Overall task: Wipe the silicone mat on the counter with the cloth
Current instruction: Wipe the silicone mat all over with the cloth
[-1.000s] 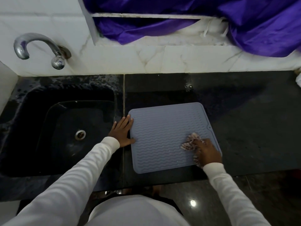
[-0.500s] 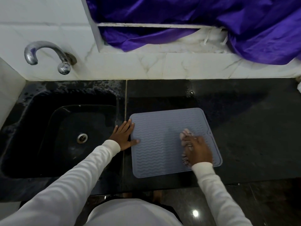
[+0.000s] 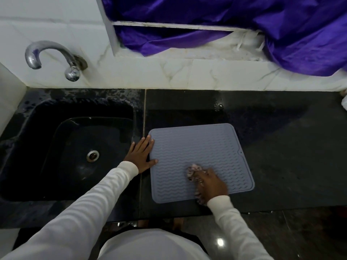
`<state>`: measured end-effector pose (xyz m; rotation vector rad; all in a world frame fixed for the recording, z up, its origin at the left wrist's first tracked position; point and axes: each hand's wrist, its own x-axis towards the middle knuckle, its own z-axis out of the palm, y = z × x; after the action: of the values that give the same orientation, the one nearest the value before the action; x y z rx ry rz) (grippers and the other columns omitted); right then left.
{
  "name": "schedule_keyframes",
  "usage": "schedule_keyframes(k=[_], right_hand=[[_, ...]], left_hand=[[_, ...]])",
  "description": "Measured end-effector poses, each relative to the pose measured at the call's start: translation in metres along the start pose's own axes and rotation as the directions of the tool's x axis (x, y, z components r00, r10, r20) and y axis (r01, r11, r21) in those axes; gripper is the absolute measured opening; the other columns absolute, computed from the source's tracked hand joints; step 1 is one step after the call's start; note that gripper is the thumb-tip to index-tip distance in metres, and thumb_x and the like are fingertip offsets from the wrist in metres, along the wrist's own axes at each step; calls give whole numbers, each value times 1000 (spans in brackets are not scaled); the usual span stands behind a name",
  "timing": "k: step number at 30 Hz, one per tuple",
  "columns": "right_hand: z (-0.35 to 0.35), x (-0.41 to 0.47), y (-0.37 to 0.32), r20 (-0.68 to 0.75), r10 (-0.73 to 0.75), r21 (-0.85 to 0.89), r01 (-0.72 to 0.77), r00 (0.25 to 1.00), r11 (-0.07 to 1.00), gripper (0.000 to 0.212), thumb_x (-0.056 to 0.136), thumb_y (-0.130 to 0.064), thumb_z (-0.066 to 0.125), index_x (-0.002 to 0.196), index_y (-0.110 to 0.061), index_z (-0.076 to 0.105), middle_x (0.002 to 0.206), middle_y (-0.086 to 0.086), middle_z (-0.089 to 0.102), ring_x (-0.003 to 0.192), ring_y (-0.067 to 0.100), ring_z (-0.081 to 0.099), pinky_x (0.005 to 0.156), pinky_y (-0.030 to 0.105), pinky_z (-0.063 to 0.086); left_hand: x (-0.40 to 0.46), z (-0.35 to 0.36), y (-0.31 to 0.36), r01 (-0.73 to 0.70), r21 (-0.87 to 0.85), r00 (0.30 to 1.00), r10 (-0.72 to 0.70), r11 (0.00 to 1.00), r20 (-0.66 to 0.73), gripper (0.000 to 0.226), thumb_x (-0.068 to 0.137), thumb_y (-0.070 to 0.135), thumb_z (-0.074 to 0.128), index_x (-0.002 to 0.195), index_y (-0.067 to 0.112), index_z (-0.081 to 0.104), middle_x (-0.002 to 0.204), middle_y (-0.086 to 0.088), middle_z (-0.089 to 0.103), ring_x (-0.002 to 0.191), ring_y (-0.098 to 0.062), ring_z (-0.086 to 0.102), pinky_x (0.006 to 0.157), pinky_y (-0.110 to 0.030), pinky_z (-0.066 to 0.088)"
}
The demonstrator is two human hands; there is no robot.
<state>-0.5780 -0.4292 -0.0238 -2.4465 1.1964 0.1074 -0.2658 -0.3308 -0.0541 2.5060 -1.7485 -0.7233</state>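
Fingers of right hand clamp cloth (bunched) against mat.

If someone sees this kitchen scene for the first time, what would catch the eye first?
Probably the bright purple fabric draped over the ledge at the top. Next, the grey silicone mat on the black counter, with the right hand pressing a bunched cloth on it and the left hand flat at its left edge.

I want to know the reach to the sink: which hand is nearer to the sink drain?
Left. The left hand lies flat at the mat's left edge, beside the sink drain. The right hand presses the cloth on the mat, farther away.
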Motion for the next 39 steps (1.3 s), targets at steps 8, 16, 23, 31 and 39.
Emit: schedule_keyframes(k=[8,16,23,31,39], right_hand=[[-51,-5,107,-104,343,-23,-347,933,937,37,86,-33,60,123,-31,62,119,14,52,92,38,63,76,41,48],[-56,-7,91,-185,387,102,-374,903,922,36,81,-25,67,117,-27,66,113,16,55,89,41,61,75,44,51],[-18,-3,-30,-133,-68,177,91,989,980,55,75,-44,37,124,-34,60,116,10,58,98,34,63,79,44,54],[37,-2,-109,141,-417,-18,423,898,906,42,86,-35,49,127,-39,57,135,14,52,93,39,64,70,45,55],[-7,-11,2,158,-154,-66,166,975,984,37,88,-31,53,122,-44,60,135,11,50,108,35,59,86,38,48]], left_hand=[[-1,-4,4,14,-12,1000,-14,1000,8,102,72,82,14,153,27,-14,161,4,-22,149,-17,-15,120,-48,-6],[0,-7,7,24,-2,999,-24,1000,23,89,94,62,41,154,24,-12,161,3,-22,150,-18,-13,121,-48,-4],[1,-18,4,13,-31,999,-11,999,53,89,95,54,47,156,20,-7,162,-1,-19,150,-19,-8,121,-50,-1],[2,-17,3,10,2,998,-10,1000,55,87,95,49,49,156,18,-6,162,-3,-18,150,-21,-7,121,-50,0],[3,-18,6,23,12,997,-24,1000,67,86,96,46,48,156,17,-6,162,-3,-19,150,-21,-8,120,-49,0]])
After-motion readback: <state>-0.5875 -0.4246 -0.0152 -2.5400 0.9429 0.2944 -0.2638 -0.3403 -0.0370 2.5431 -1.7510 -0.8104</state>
